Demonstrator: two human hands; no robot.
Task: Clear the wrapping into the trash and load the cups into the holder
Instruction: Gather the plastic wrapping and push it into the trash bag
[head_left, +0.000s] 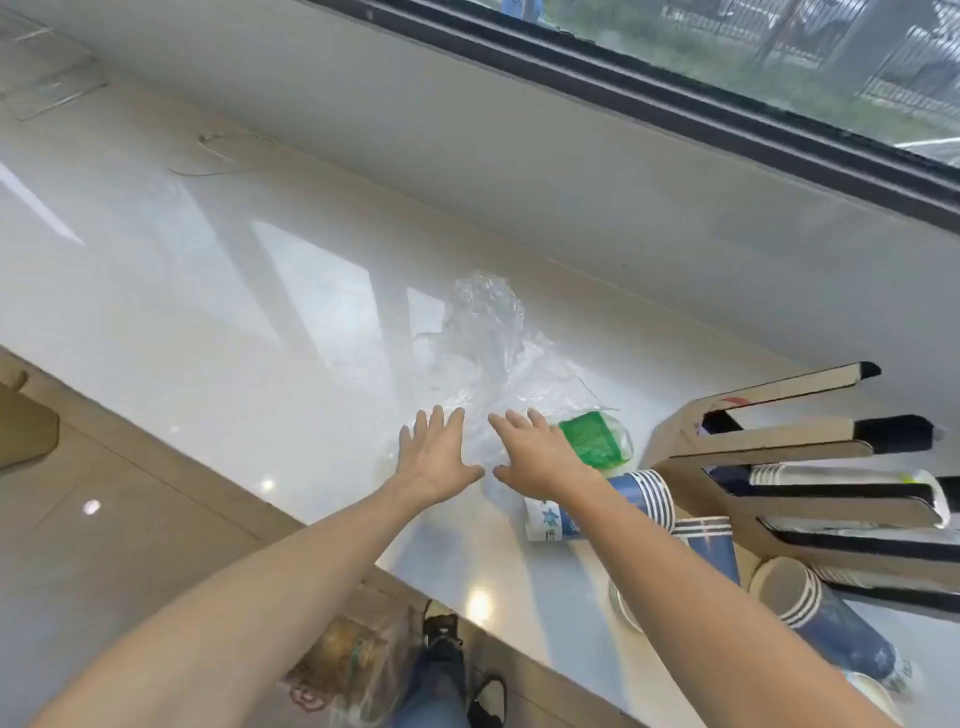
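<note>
**cupguy:** So both sets of fingers are spread flat and holding nothing. Left hand (439, 457) is palm-down on the near edge of the wrap (488, 343), right hand (535, 454) just beside it, thumbs almost touching. How do I grab this stuff cleanly?

**binlurker:** Don't pinch one corner. That clear film is crumpled and stands up at the far end, so it looks springy and will probably trail. Curl the fingers in from both sides, rake the loose sheet toward your palms and ball it up tight before lifting.

**cupguy:** There's a green label (592, 441) tucked in the film right past my right hand.

**binlurker:** Scoop that in with the ball, or it's a second trip. Also watch the right side: a stack of blue cups (597, 512) lies on its side under your right wrist, touching or nearly touching the film. Drag the wrap left, away from them, so they don't roll off the tabletop (234, 322).

**cupguy:** And the trash?

**binlurker:** Looks like a lined bin (353, 670) on the floor below the near edge, by your leg. Carry the ball over and drop it straight down. The holder (779, 441) sits at the right with some cups already in its slots, so the loose stacks near it come after.
</note>
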